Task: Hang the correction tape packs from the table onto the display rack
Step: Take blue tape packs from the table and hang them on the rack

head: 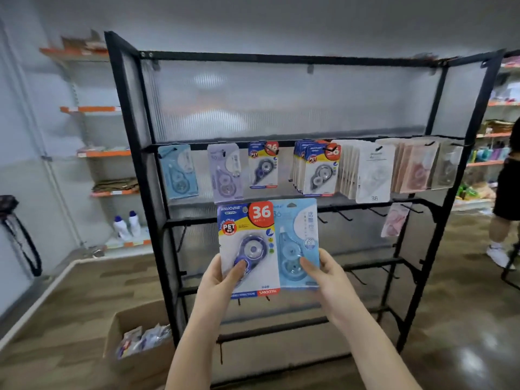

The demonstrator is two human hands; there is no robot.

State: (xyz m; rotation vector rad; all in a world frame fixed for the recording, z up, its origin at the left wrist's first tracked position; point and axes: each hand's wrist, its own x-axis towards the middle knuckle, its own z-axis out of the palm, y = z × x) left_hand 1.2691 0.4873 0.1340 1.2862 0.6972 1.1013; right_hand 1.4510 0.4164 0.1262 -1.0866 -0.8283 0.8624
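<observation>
A shop room with a brown wood-look floor (70, 299) and pale walls holds a tall black display rack (281, 175). Orange-edged shelves (92, 108) line the left wall. The rack's upper rail carries hanging packs along its whole width; the lower rails show bare hooks (344, 215), with open space toward the right edge. A cardboard box (135, 358) of packs sits by the rack's lower left corner. The left hand (222, 277) grips a blue-and-white pack (247, 249), thumb curled on its front; the right hand (323, 271) pinches a light-blue pack (298, 243) beside it.
</observation>
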